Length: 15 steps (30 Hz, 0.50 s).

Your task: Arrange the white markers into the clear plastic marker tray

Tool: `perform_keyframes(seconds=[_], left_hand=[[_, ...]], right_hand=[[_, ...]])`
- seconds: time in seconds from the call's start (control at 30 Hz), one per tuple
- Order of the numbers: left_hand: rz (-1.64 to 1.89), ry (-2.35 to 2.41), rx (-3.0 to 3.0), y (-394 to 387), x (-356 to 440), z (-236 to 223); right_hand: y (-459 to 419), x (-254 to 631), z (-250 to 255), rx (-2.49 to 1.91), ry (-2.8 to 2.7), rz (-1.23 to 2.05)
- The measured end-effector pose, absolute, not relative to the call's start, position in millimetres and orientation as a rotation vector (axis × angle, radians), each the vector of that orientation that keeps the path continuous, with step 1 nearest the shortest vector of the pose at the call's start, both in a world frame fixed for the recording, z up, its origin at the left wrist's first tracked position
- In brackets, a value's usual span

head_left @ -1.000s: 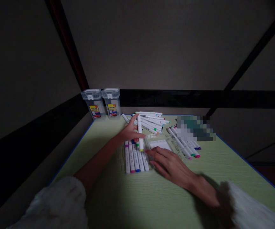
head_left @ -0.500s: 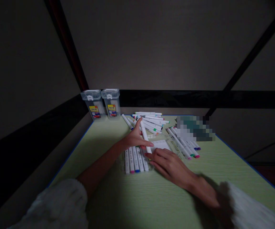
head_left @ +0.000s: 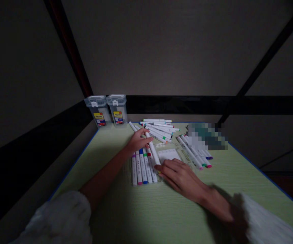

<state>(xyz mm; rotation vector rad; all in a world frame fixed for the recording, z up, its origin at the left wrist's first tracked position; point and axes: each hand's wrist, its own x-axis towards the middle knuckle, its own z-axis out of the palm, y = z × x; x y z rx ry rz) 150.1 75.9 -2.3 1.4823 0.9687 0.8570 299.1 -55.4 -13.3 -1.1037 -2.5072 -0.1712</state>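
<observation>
Work judged partway: row of five white plastic markers (head_left: 143, 168) set in clear plastic case (head_left: 161, 145) on light-green table (head_left: 126, 217); loose white marker pile (head_left: 159, 134) near far edge, white marker group (head_left: 190, 152) toward right edge, both outside. White cylindrical yellow-ended marker (head_left: 153, 151) above case; long axis slanted, yellow end toward near edge, slightly right. Left hand (head_left: 137, 140) grips far part. Right hand (head_left: 180, 174) touches near end; finger closure cannot be told.
</observation>
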Motion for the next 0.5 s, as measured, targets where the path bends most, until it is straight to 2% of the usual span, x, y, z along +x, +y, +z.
perform_keyframes(seconds=[0.33, 0.5], left_hand=[[0.777, 1.046, 1.654, 83.3, 145.0, -8.8], [0.883, 1.075, 1.849, 90.3, 144.7, -21.2]], right_hand=[[-54.5, 299.3, -14.1, -1.087, -2.534, -0.175], [-55.6, 300.3, -11.8, -1.043, -2.629, -0.190]])
